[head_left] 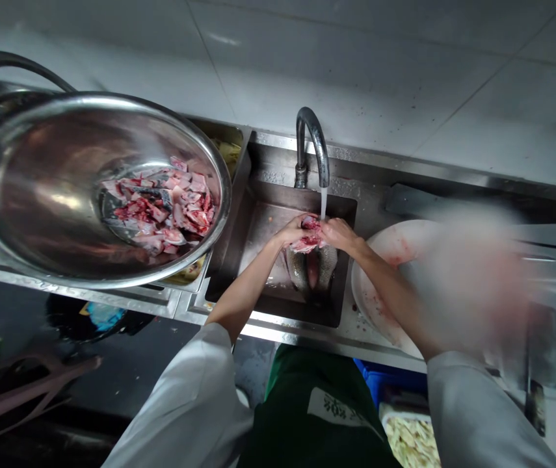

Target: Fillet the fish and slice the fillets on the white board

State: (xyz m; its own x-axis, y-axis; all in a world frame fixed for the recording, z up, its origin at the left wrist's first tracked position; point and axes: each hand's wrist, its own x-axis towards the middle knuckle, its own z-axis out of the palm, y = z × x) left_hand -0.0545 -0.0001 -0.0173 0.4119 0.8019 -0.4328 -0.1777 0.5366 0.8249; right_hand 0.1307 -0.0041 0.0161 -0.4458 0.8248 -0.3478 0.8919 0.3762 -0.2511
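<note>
Over the steel sink [258, 247], my left hand [293, 232] and my right hand [339, 233] grip a fish [324, 263] from both sides. Its opened, red and pink flesh faces up between my fingers, and the grey scaly body hangs down into the basin. From the curved faucet [324, 156] a stream of water falls onto the flesh beside my right hand. My fingers are curled around the fish, and some fingertips are hidden by it.
A large steel bowl [48, 188] with cut fish pieces [165, 208] stands left of the sink. On the right are a round white cutting board [380, 305] with red stains and a blurred pale smear. A cleaver-like dark blade [411, 200] lies behind the board. Below sits a tub of pale slices [411, 442].
</note>
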